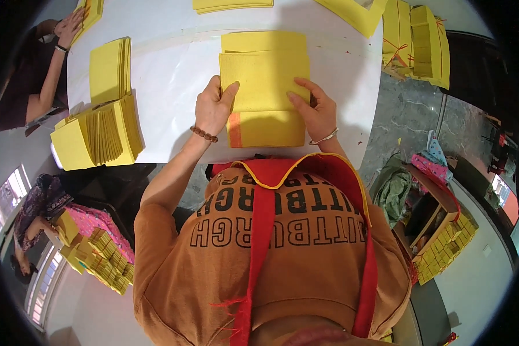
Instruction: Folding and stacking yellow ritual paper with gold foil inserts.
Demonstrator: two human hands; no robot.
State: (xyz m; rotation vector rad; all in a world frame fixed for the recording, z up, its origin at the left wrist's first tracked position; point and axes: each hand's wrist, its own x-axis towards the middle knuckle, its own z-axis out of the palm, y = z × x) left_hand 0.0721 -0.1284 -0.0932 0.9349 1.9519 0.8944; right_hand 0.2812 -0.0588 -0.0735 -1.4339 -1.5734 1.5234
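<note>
Between my hands is a sheaf of yellow paper (264, 81), its sheets overlapping in steps, over the white tabletop (173, 75). My left hand (214, 106) grips its left edge, thumb on top and fingers curled beneath. On the opposite edge my right hand (316, 109) holds it the same way, thumb and index finger on top. Below them the nearest part of yellow paper (271, 129) carries an orange strip (235, 130) at its left end. Whether this part is joined to the sheaf I cannot tell. The fingers under the paper are hidden.
Fanned yellow paper bundles (101, 135) and a flat stack (108, 72) lie on the table's left. Another person's hand (70, 26) rests on paper at the far left. Tied yellow bundles (415, 43) stand beyond the right edge; a wooden cabinet (435, 225) is nearer.
</note>
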